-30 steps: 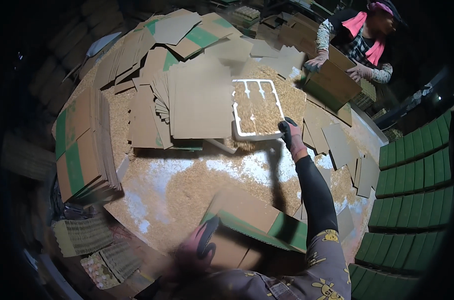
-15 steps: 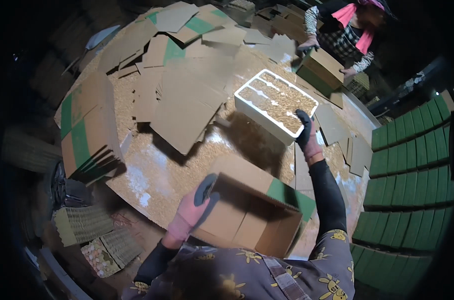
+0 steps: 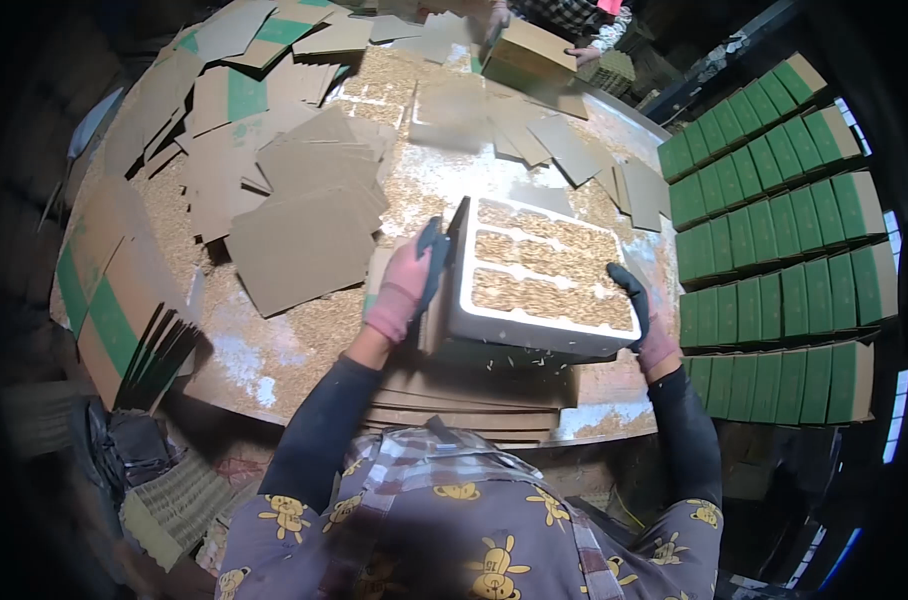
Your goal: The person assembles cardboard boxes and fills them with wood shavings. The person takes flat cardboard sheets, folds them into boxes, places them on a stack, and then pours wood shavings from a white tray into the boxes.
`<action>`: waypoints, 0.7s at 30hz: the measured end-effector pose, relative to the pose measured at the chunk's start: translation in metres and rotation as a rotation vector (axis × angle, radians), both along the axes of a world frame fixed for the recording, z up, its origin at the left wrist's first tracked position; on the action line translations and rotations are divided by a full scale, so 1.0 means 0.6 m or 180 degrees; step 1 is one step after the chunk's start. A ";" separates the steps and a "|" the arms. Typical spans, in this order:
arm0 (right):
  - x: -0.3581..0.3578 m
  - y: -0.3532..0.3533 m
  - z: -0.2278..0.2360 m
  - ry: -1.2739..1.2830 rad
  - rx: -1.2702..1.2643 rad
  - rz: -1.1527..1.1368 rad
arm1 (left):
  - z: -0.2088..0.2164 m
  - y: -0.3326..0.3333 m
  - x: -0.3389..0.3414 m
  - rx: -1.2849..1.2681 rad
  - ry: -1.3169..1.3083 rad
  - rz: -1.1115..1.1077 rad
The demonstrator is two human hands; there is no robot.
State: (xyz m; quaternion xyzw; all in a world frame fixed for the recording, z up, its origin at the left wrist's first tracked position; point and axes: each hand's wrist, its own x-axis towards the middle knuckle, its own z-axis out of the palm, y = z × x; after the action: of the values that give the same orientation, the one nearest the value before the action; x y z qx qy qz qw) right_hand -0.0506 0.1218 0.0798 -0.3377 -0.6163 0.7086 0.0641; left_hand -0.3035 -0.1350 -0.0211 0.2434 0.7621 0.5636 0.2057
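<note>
In front of me is a white foam box (image 3: 548,318), divided into rows and filled with golden grain husks (image 3: 559,280). My right hand (image 3: 641,317), in a dark-and-pink glove, grips its right end, the thumb over the rim. At the box's left end my left hand (image 3: 408,284), gloved alike, is closed on the upright side of a cardboard box (image 3: 441,310). That cardboard side stands in shadow against the foam box; the rest is mostly hidden beneath it. Some husks fall off the foam box's front edge.
Cardboard sheets (image 3: 304,240) lie across the husk-strewn table (image 3: 304,350), and flattened cartons (image 3: 124,290) stand at left. Rows of green cartons (image 3: 774,300) line the right. A co-worker's hand (image 3: 581,56) holds a cardboard box (image 3: 530,55) at the far side.
The foam box has come nearer, over the cardboard box, and turned more level. My left hand has moved up and forward beside it. The view has shifted right.
</note>
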 end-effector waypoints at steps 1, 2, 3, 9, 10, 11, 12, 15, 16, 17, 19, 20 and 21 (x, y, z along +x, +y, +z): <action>-0.019 -0.009 0.019 -0.0170 -0.0688 -0.0152 | -0.011 -0.001 0.003 -0.0142 0.0686 0.0079; -0.036 -0.024 0.044 -0.0432 -0.0078 0.0182 | -0.006 0.001 -0.001 -0.0473 0.0341 -0.0214; -0.043 -0.034 0.055 -0.0642 0.0012 0.0289 | 0.013 -0.001 0.010 -0.0335 0.0275 -0.0136; -0.081 -0.001 0.006 -0.1376 0.2392 0.1529 | 0.006 -0.093 -0.073 0.0066 0.0427 -0.1290; -0.077 0.007 -0.008 -0.1629 0.2553 0.1631 | 0.010 -0.104 -0.085 -0.0060 0.0966 -0.1309; -0.076 0.016 -0.015 -0.1789 0.2641 0.1695 | -0.007 -0.123 -0.109 -0.0728 0.1631 -0.0856; -0.081 0.021 -0.020 -0.1936 0.2745 0.1768 | -0.049 -0.152 -0.160 -0.1468 0.2374 -0.0404; -0.087 0.018 -0.012 -0.2390 0.3019 0.1872 | -0.078 -0.247 -0.243 -0.3991 0.2463 0.0142; -0.097 0.025 -0.030 -0.3032 0.2933 0.2228 | -0.092 -0.266 -0.254 -0.3984 0.2211 0.0054; -0.103 0.018 -0.024 -0.3017 0.2924 0.2229 | -0.094 -0.278 -0.267 -0.3998 0.2220 0.0055; -0.096 -0.023 -0.027 -0.2978 0.3659 0.2006 | -0.103 -0.324 -0.267 -0.4100 0.2290 -0.0010; -0.098 -0.039 -0.038 -0.2978 0.4101 0.1842 | -0.107 -0.335 -0.275 -0.3577 0.2700 0.0049; -0.101 -0.045 -0.039 -0.2915 0.4163 0.1818 | -0.120 -0.368 -0.299 -0.2858 0.2298 0.0077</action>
State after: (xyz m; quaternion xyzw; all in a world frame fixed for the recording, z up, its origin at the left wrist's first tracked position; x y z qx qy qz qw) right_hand -0.1114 0.0946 0.0562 -0.3176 -0.9288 -0.0082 -0.1907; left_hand -0.4826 -0.3559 -0.0930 0.3004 0.9513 0.0683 0.0093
